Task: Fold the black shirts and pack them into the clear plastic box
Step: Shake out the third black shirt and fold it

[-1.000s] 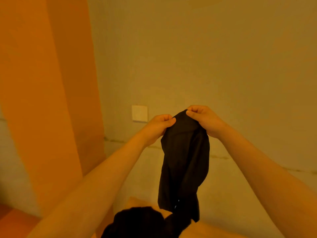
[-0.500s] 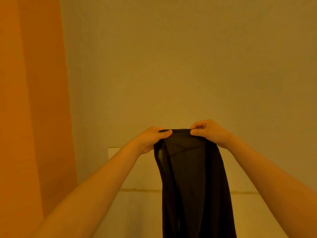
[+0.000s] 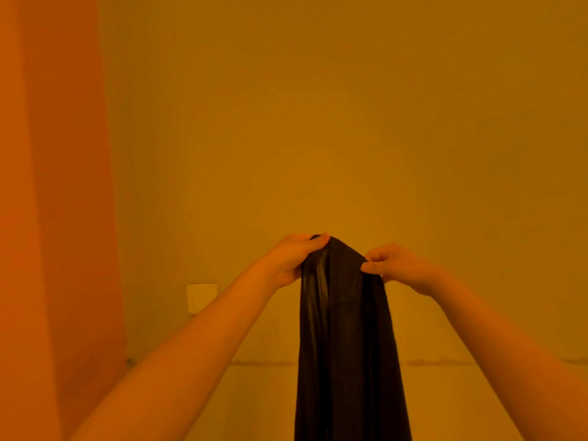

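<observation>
A black shirt [image 3: 346,338] hangs straight down in front of me, held up in the air by its top edge. My left hand [image 3: 294,259] grips the top left of the cloth, thumb over the edge. A little lower, my right hand [image 3: 394,265] pinches the top right of it. The two hands are close together, so the cloth bunches into a narrow column. Its lower end runs out of the bottom of the frame. The clear plastic box is out of view.
A plain wall [image 3: 350,122] fills the view ahead. An orange curtain [image 3: 57,186] hangs along the left side. A wall switch plate [image 3: 201,297] sits low on the wall, left of my left forearm.
My view has tilted up, so the bed and dark pile below are out of frame. My hands spread the shirt's top edge flat, then drew together again, right hand now lower.
</observation>
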